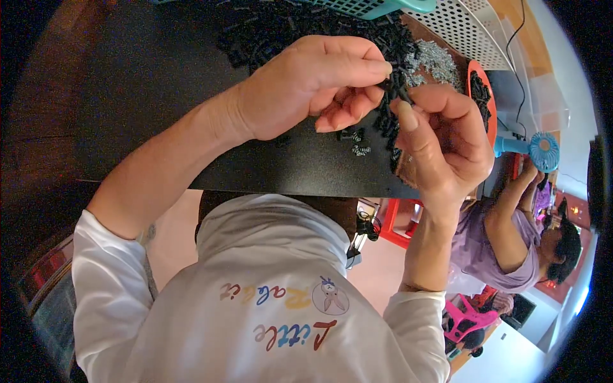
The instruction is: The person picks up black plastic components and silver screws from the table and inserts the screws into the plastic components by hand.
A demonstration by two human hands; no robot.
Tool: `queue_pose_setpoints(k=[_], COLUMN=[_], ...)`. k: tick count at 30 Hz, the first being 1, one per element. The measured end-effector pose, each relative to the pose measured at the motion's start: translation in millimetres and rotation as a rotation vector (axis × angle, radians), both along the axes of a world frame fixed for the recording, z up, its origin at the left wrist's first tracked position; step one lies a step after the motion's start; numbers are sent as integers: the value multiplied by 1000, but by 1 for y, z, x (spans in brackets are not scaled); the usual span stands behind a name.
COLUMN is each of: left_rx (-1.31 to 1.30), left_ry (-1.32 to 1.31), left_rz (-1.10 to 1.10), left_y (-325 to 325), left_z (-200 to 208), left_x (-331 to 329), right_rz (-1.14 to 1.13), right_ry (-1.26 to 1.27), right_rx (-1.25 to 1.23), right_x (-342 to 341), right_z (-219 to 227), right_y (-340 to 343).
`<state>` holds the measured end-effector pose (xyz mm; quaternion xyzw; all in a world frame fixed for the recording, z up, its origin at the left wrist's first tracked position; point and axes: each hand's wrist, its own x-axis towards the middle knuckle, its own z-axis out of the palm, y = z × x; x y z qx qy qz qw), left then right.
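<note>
My left hand [325, 80] is raised over the dark table, thumb and forefinger pinched together. Whatever sits between those fingertips is too small to make out. Close beside it, my right hand [447, 137] pinches a small black piece [403, 94] between thumb and forefinger. Beyond both hands spreads a heap of small black parts [255, 32], which runs down behind the fingertips. A pile of small silvery metal pieces [434, 60] lies past my right hand. A few more silvery coiled pieces [361, 150] rest on the table below my left hand.
A green basket [367, 7] and a perforated metal tray [469, 32] stand at the far side. An orange-red bowl [491, 121] of black parts and a blue fan [544, 152] are at right. Another person in a purple top [504, 249] sits beyond.
</note>
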<state>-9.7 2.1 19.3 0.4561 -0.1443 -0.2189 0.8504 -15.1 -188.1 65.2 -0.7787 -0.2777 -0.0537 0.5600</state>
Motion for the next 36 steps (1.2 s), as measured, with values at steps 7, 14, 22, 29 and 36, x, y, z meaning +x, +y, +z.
queue_pose_setpoints(k=[7,14,22,29,36], left_rx=[36,54,75,165,191], left_ry=[-30,-69,-82,-140,-163], left_rz=[-10,-15,-7,22,21], left_y=[-2,0,-1,-1,0], left_z=[-2,-4,-3,-2,-1], left_x=[0,-1,-2,-4,-6], right_rz=[4,46,-21,0,-35], right_ry=[61,135,79,64,-262], right_rx=[72,168,157,146,-70], right_x=[-4,-5,-10,-10,-8], right_z=[-4,-9,-11,-17,-24], right_y=[-3,-2,-2,2,-2])
